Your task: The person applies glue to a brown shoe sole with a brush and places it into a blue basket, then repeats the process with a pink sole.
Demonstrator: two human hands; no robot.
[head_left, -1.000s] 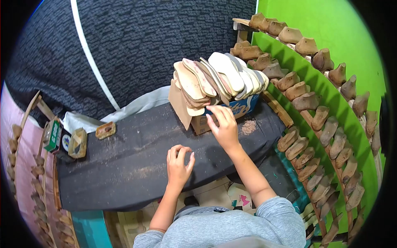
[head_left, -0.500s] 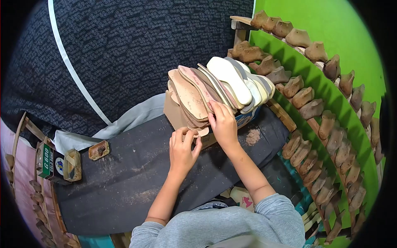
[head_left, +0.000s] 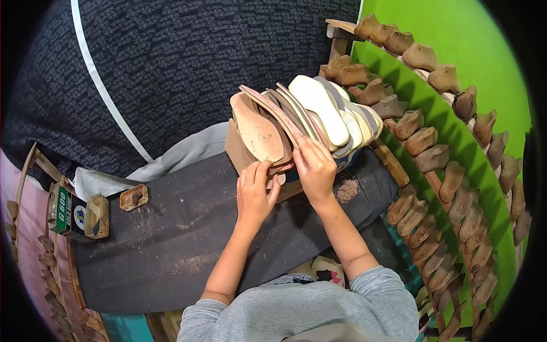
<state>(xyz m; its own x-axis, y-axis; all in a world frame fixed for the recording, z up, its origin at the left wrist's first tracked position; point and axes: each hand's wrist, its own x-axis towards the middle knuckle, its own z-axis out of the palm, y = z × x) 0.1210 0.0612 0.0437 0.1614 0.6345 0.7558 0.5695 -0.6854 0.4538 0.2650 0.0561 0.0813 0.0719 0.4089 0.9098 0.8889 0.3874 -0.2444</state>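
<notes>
Shoe insoles stand packed on edge in a cardboard box (head_left: 236, 149) at the middle of the table. A tan insole (head_left: 257, 128) with small marks lies at the left of the row. My left hand (head_left: 254, 191) has its fingers curled at the lower ends of the tan insoles, thumb beside a tan end. With my right hand (head_left: 316, 169) I grip the lower end of a pinkish insole (head_left: 273, 108), which tilts away from the tan one and shows its edge. White insoles (head_left: 319, 105) and grey ones fill the right side.
The dark cloth-covered table (head_left: 171, 239) carries dust and a small dust pile (head_left: 347, 191). At its left are a green-black can (head_left: 67, 214), a cut-open container (head_left: 97, 216) and a small dish (head_left: 134, 197). Racks of wooden shoe lasts (head_left: 421, 139) line the right wall.
The pinkish insole has swung rightward and more upright with my right hand, uncovering more of the tan insole. My left hand has shifted slightly upward against the tan ends. The view has moved slightly.
</notes>
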